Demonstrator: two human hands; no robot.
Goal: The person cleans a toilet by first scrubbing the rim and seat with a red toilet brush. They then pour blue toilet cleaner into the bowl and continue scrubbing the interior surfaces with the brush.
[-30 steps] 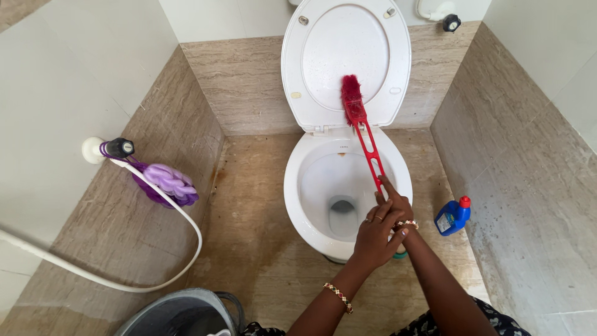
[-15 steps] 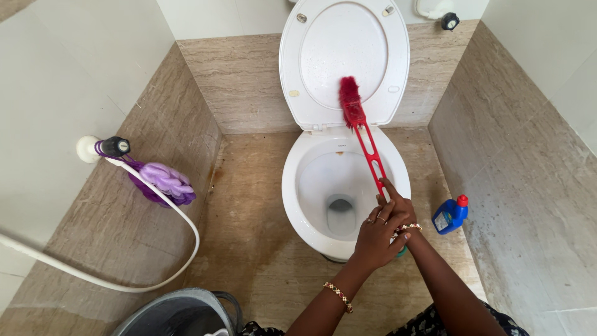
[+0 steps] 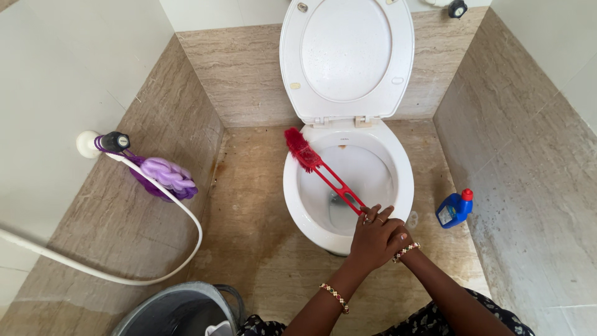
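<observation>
A red long-handled toilet brush (image 3: pixel 323 172) lies across the white toilet bowl (image 3: pixel 298 199), its bristle head resting on the bowl's left rim. Both hands grip the handle's near end above the front rim. My left hand (image 3: pixel 372 235) lies on top, with rings and a beaded bangle at the wrist. My right hand (image 3: pixel 401 239) is mostly covered beneath it, with a bracelet showing. The toilet lid and seat (image 3: pixel 346 56) stand raised against the back wall.
A blue cleaner bottle with a red cap (image 3: pixel 454 208) stands on the floor right of the bowl. A white hose (image 3: pixel 124 274) runs from a wall tap (image 3: pixel 99 143), where a purple scrubber (image 3: pixel 163 177) hangs. A grey bucket (image 3: pixel 177 311) sits at bottom left.
The brush head has swung down from the raised lid to the bowl's left rim. Both hands stayed on the handle and shifted slightly lower.
</observation>
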